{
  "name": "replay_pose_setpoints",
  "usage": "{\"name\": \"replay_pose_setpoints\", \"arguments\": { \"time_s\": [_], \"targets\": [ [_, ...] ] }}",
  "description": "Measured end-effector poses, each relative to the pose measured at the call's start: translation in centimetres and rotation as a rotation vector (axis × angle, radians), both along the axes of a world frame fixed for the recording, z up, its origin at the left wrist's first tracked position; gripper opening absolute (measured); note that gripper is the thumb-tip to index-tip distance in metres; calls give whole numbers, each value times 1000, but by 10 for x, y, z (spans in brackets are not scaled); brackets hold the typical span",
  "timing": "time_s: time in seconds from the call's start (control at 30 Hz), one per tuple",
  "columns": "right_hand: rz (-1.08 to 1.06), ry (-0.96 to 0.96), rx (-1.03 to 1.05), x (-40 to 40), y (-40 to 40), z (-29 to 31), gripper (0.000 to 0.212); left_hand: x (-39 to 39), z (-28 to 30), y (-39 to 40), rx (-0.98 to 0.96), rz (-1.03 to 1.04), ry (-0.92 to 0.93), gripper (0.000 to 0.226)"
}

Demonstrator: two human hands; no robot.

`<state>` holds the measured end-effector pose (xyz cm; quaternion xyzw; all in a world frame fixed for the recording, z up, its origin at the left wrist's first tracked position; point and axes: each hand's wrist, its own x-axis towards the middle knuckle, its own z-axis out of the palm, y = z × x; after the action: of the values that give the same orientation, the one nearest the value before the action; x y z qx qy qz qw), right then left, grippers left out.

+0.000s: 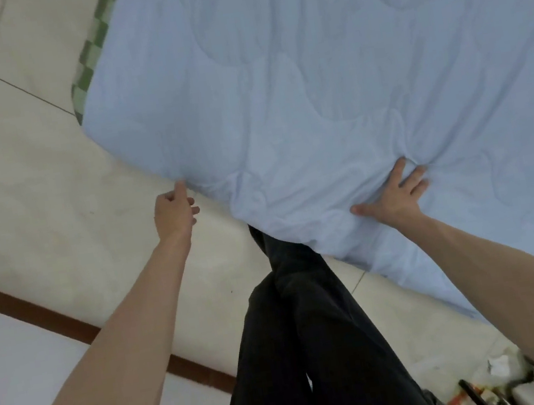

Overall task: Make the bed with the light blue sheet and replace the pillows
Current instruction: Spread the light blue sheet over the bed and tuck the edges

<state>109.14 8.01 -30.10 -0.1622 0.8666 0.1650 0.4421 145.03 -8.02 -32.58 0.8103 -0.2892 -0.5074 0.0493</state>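
The light blue sheet (pixel 326 72) is quilted and spreads over the bed, filling the upper right of the view. Its near edge hangs over the bedside and is wrinkled around the middle. My right hand (pixel 396 193) lies flat on the sheet near that edge, fingers spread, with creases bunched at the fingertips. My left hand (pixel 173 212) is at the hanging edge further left, with the thumb against the fabric and the other fingers loosely curled below it. No pillows are in view.
A green checked cover (pixel 88 62) shows under the sheet at the bed's left corner. Pale tiled floor (pixel 27 162) lies to the left, bordered by a brown skirting strip (pixel 32 313). My dark trouser legs (pixel 306 335) stand against the bedside. Clutter (pixel 493 383) sits at the bottom right.
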Motion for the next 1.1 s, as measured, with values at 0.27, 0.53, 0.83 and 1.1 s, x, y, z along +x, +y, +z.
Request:
{"name": "replay_pose_setpoints", "arguments": {
  "time_s": [0.27,0.53,0.83,1.1],
  "targets": [
    [33,56,33,5,-15,-5,154,37,-8,-82,-63,-161,-135,43],
    [-80,65,190,12,-52,5,149,51,16,-126,2,-171,-323,40],
    [-323,152,-131,61,-131,5,81,40,14,-259,-181,-773,-422,36],
    [-249,143,-305,176,-227,-2,73,79,17,-282,-142,-574,-276,22]
  ]
}}
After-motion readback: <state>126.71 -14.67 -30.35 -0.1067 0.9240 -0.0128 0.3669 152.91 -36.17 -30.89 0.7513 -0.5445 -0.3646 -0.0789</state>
